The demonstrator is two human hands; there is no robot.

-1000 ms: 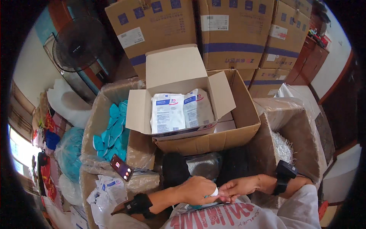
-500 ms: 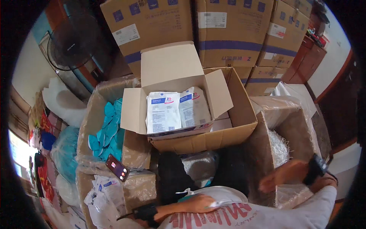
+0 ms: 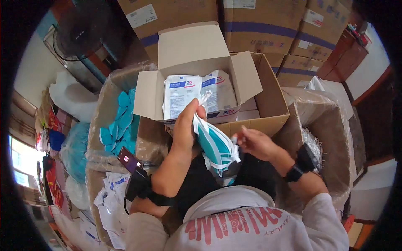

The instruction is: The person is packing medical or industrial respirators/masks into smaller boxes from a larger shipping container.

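My left hand [image 3: 187,125] is closed on the upper end of a teal face mask [image 3: 212,144] with white edging and white straps. The mask hangs tilted over my lap, its lower end to the right. White strap loops stick out above my left fingers. My right hand [image 3: 257,143] is at the mask's right edge, its fingertips pinched together on a white strap [image 3: 235,140]. Behind the mask stands an open white carton [image 3: 147,97] with two rows of white and blue packets [image 3: 180,94] in it.
The carton rests on a larger brown box [image 3: 268,94]. Teal masks [image 3: 119,125] fill a plastic-lined box at left, with a phone [image 3: 129,159] on its near edge and white packets [image 3: 115,196] below. At right, a lined box [image 3: 335,138] holds white cords [image 3: 313,146]. Stacked cartons [image 3: 264,37] stand behind.
My left hand has risen from my lap to the carton's front with the teal mask. My right hand has come inward from the right-hand box to the mask. The view has tilted down slightly.
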